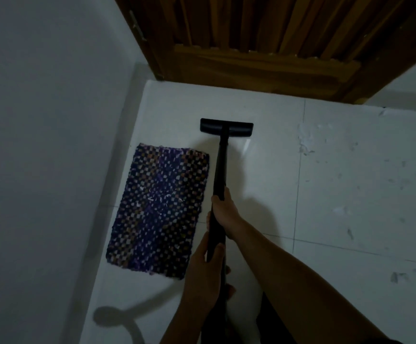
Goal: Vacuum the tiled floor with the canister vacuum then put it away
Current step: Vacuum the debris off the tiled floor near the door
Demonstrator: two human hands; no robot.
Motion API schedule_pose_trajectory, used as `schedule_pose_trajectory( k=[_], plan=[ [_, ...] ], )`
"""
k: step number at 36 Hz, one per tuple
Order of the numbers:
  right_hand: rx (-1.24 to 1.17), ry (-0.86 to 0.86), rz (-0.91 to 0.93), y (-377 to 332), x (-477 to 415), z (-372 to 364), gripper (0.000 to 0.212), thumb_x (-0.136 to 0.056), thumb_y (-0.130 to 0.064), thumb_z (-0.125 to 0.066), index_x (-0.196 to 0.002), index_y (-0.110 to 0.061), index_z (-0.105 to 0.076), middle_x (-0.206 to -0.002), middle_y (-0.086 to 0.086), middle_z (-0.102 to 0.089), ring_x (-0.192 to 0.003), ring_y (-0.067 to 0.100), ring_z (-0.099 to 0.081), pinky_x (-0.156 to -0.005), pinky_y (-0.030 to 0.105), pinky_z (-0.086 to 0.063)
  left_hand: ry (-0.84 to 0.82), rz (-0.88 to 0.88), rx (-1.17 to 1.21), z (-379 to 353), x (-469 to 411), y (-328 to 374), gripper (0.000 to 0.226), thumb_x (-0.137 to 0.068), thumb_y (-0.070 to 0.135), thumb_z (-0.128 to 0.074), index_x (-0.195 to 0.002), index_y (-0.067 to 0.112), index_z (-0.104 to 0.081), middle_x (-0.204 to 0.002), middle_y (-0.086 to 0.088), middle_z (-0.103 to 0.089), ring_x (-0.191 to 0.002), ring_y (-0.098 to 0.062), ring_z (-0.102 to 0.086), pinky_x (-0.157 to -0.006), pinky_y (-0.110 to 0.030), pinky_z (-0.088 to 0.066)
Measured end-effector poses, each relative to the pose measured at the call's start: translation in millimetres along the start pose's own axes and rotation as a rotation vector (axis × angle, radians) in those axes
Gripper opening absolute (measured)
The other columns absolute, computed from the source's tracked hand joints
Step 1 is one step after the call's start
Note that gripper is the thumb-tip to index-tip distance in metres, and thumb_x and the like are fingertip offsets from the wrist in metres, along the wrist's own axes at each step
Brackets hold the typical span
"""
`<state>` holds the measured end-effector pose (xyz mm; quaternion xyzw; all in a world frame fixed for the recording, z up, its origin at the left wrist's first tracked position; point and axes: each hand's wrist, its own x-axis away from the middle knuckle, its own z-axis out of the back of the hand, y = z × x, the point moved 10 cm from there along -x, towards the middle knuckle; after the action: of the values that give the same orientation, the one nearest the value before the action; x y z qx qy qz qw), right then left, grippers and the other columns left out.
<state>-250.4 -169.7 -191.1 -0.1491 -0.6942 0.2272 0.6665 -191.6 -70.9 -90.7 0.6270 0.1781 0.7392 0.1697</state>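
Note:
A black vacuum wand (220,167) runs from my hands down to a flat black floor nozzle (226,125), which sits on the white tiled floor (338,207) a short way in front of a wooden door. My right hand (224,209) grips the wand higher up the tube. My left hand (205,271) grips it lower, closer to my body. The canister itself is out of view.
A purple checkered mat (159,209) lies just left of the wand, beside a white wall (48,145). The brown wooden door (264,45) closes off the far side. Scraps of debris (306,147) are scattered over the tiles on the right.

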Motion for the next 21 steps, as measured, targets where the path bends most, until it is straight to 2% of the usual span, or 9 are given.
schedule_pose_trajectory(
  k=[2, 5, 8, 11, 14, 21],
  plan=[
    [0.013, 0.0, 0.011, -7.2, -8.9, -1.3, 0.056, -0.102, -0.024, -0.036, -0.152, -0.033, -0.013, -0.069, 0.008, -0.054, -0.046, 0.019, -0.051, -0.04, 0.024, -0.044, 0.031, -0.012, 0.009, 0.4, -8.2, 7.3, 0.047, -0.097, 0.024, -0.045, -0.143, 0.028, -0.034, -0.071, -0.006, -0.06, -0.06, -0.018, -0.059, -0.049, -0.03, -0.052],
    [0.023, 0.017, 0.015, -19.8, -22.3, 7.3, 0.054, -0.101, -0.025, -0.037, -0.15, -0.037, -0.017, -0.067, 0.008, -0.054, -0.046, 0.02, -0.051, -0.047, 0.03, -0.048, 0.047, -0.033, 0.022, -9.0, -20.1, 21.8, 0.045, -0.097, 0.024, -0.045, -0.142, 0.027, -0.036, -0.073, -0.004, -0.059, -0.063, -0.018, -0.06, -0.06, -0.037, -0.053],
    [0.029, 0.046, 0.016, -33.9, -34.3, 28.2, 0.054, -0.101, -0.026, -0.037, -0.15, -0.038, -0.018, -0.068, 0.01, -0.055, -0.045, 0.021, -0.052, -0.048, 0.031, -0.05, 0.012, -0.015, 0.045, -27.0, -30.6, 35.9, 0.046, -0.097, 0.025, -0.045, -0.142, 0.032, -0.034, -0.071, -0.005, -0.058, -0.06, -0.018, -0.059, -0.051, -0.032, -0.051],
    [0.013, 0.08, 0.002, -45.8, -42.4, 57.8, 0.053, -0.101, -0.023, -0.036, -0.15, -0.035, -0.019, -0.062, 0.01, -0.053, -0.042, 0.021, -0.049, -0.042, 0.028, -0.047, -0.042, -0.034, 0.036, -49.9, -38.1, 53.6, 0.047, -0.097, 0.026, -0.046, -0.143, 0.031, -0.033, -0.072, -0.001, -0.059, -0.058, -0.014, -0.059, -0.056, -0.032, -0.051],
    [0.006, 0.112, -0.007, -55.3, -46.2, 87.8, 0.054, -0.101, -0.021, -0.035, -0.151, -0.035, -0.018, -0.059, 0.01, -0.051, -0.041, 0.021, -0.048, -0.038, 0.024, -0.043, -0.089, -0.048, 0.054, -73.2, -41.1, 67.5, 0.048, -0.097, 0.026, -0.046, -0.143, 0.03, -0.033, -0.072, 0.0, -0.059, -0.053, -0.01, -0.058, -0.055, -0.03, -0.05],
    [-0.035, 0.169, -0.009, -64.6, -46.4, 137.1, 0.051, -0.1, -0.021, -0.036, -0.148, -0.034, -0.026, -0.059, 0.009, -0.052, -0.042, 0.02, -0.049, -0.042, 0.028, -0.046, -0.13, -0.071, 0.054, -114.1, -36.8, 88.1, 0.046, -0.097, 0.024, -0.046, -0.142, 0.03, -0.035, -0.074, -0.002, -0.06, -0.057, -0.011, -0.059, -0.05, -0.027, -0.049]
  ],
)
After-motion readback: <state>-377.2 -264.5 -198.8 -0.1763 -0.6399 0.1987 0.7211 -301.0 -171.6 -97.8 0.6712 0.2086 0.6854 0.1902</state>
